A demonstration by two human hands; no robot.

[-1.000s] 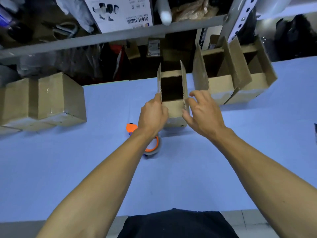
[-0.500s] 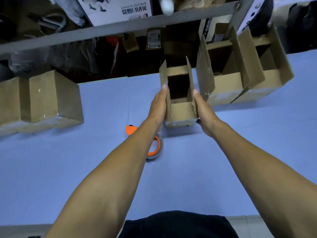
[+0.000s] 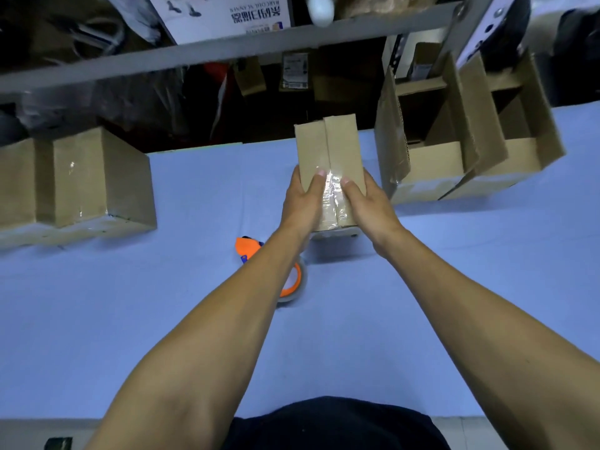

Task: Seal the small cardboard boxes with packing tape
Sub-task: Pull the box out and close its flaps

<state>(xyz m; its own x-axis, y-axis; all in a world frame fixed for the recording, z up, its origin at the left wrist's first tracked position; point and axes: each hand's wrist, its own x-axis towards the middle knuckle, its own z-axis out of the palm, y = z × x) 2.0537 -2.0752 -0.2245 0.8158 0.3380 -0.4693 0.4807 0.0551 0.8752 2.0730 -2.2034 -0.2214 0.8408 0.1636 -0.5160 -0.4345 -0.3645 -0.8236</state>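
- Small box [image 3: 328, 151] stands mid-table on the blue table [image 3: 162, 319], flaps folded shut, seam running away from us down the middle.
- Our left hand [image 3: 300, 203] and right hand [image 3: 367, 203] grip it from either side; fingers are together and wrapped on the side walls, thumbs lie on top either side of the seam, pressing the flaps down.
- Glossy clear film shows on the near face and up over the near end of the seam; the far stretch of the seam looks bare, though glare makes it hard to be sure.
- Handling guess: thin corrugated card, probably empty, so light and easy to shove around. Walls are stiff along the edges, soft mid-panel. Squeeze too hard and the flaps bow open.
- Best hold in our view: low on the side walls near the corners, one thumb kept on the seam so the flaps stay flush while the other hand goes for tape.
- Tape roll [image 3: 293, 284] with orange cutter [image 3: 248, 246] lies on the table just under our left forearm, near the box.
- Taped film is slick; bare card gives better grip.
- Two closed boxes [image 3: 97, 180] at left, open boxes [image 3: 454, 141] at right with flaps up, not yet sealed.
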